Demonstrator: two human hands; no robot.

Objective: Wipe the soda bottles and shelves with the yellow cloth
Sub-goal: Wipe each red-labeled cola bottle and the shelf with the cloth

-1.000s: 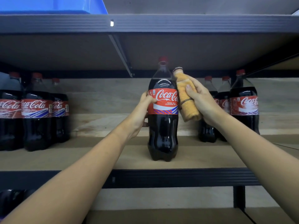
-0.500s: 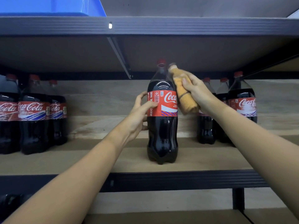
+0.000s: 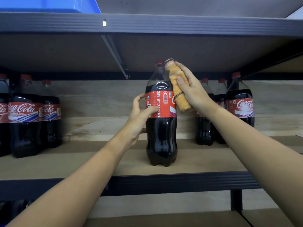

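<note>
Hands were both extended to one Coca-Cola bottle [image 3: 161, 128] standing upright near the front edge of the wooden shelf [image 3: 205, 161]. Left hand [image 3: 140, 115] gripped the label band, thumb across the front, fingers wrapped behind. Right hand [image 3: 191, 89] held the rolled yellow cloth [image 3: 177, 89], pressing it against the bottle's right shoulder, just below the red cap. Bare board lay on either side; three bottles [image 3: 26, 115] stood at left, three more [image 3: 239, 108] behind at right. Upper shelf [image 3: 180, 25] sat close above the cap.
</note>
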